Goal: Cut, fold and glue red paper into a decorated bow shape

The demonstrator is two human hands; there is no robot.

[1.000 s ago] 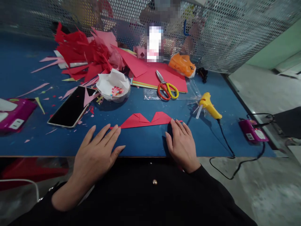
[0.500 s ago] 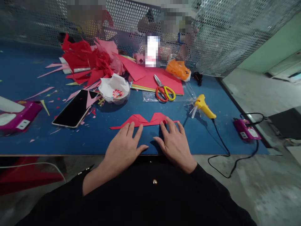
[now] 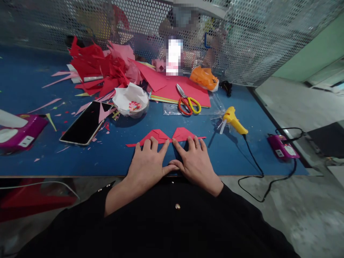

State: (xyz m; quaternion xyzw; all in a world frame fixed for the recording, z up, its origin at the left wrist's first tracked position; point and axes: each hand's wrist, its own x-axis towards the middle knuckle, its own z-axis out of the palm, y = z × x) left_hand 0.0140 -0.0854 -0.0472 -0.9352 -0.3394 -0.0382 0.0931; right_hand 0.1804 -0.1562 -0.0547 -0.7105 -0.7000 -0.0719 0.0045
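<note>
A folded red paper strip (image 3: 182, 133) with two raised humps lies flat near the front of the blue table. My left hand (image 3: 147, 159) rests with spread fingers, its tips touching the lower edge of the left hump. Fingers apart, my right hand (image 3: 195, 160) presses its tips along the lower edge of the right hump. Both index fingertips come close together at the notch between the humps, and the thumbs meet below it. Parts of the strip's lower edge are hidden under the fingertips.
Scissors (image 3: 185, 102) lie on red paper sheets (image 3: 161, 79). To the right is a yellow glue gun (image 3: 234, 120) with its cord hanging over the edge. A paper-lined bowl (image 3: 131, 102), a phone (image 3: 85, 123), red scraps (image 3: 96, 64) and purple sockets (image 3: 283, 147) also occupy the table.
My left hand has slid right and my right hand's index finger has moved left, so both index fingers and thumbs now come together at the middle. The two humps look slightly closer together.
</note>
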